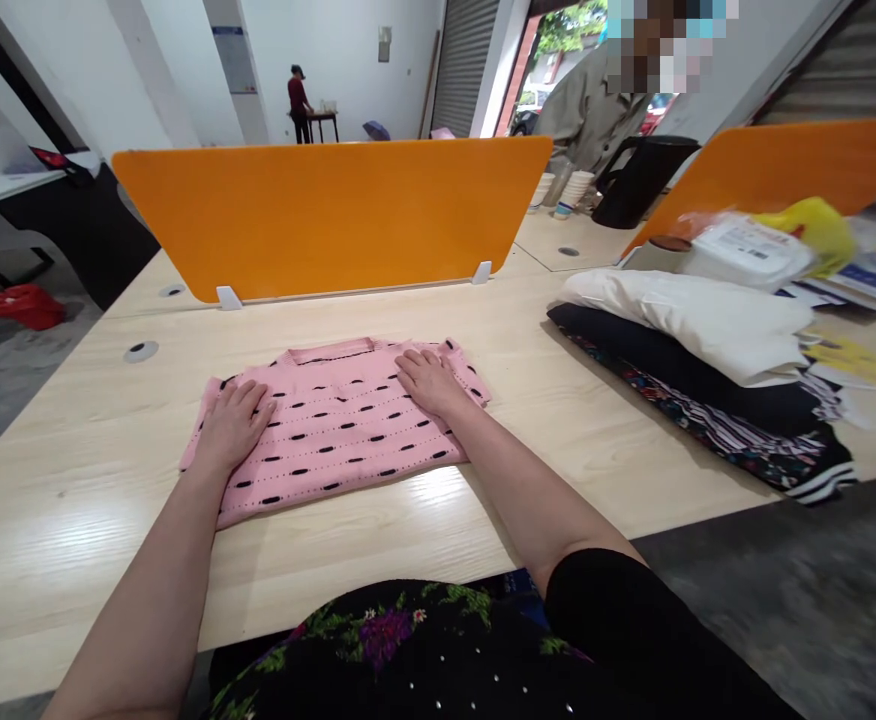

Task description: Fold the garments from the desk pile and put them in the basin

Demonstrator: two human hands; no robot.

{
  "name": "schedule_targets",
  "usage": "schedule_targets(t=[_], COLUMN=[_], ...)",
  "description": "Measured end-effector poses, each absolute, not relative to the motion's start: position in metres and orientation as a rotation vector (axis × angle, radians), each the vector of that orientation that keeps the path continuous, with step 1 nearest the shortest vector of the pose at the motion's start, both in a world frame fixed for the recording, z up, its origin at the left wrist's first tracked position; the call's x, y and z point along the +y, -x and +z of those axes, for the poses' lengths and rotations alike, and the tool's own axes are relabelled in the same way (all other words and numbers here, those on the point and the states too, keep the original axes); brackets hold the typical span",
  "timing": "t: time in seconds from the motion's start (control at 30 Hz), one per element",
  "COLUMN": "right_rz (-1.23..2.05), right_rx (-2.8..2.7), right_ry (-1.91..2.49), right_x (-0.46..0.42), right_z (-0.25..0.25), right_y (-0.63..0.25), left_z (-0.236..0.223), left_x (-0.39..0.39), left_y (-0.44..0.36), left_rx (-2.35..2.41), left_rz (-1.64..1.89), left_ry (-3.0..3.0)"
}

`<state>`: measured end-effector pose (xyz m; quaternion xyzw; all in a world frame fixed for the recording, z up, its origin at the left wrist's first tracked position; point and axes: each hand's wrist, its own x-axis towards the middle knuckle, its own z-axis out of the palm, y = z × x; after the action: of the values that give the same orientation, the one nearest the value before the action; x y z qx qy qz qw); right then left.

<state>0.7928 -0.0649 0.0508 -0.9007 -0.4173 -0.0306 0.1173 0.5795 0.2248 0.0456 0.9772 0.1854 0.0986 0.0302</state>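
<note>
A pink knit top [340,420] with black dashes and dotted lines lies folded into a wide rectangle on the light wooden table [378,545]. Its neckline faces the orange divider. My left hand [235,420] rests flat on the top's left part, fingers stretched out toward the far edge. Over on its right part, near the shoulder, my right hand [429,382] lies palm down with the fingers extended. Neither hand grips the cloth. The areas beneath both palms are hidden.
An orange divider [333,220] stands behind the top. To the right lies a pile of dark patterned clothes [678,390] under a white cloth [700,310]. Beyond are a black jug [640,180], paper cups [573,192] and a plastic container [753,248]. A person [584,110] stands behind the table.
</note>
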Motion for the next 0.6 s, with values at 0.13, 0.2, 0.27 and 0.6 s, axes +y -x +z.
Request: schedule_targets(t=[0.13, 0.2, 0.27, 0.6], right_rz=[-0.106, -0.089, -0.047, -0.08], right_rx=[-1.234, -1.228, -1.207, -1.029], right_ry=[2.647, 2.649, 2.653, 2.61], right_x=[-0.064, -0.063, -0.062, -0.062], right_z=[0.052, 0.052, 0.052, 0.048], right_y=[-0.793, -0.794, -0.794, -0.795], left_z=[0.046, 0.047, 0.048, 0.051], left_x=[0.222, 0.219, 0.216, 0.208], left_y=[-0.58, -0.581, -0.582, -0.579], left_rx=[0.646, 0.731, 0.797, 0.803], left_rz=[0.259, 0.22, 0.174, 0.255], left_ry=[-3.04, -3.045, -3.035, -2.968])
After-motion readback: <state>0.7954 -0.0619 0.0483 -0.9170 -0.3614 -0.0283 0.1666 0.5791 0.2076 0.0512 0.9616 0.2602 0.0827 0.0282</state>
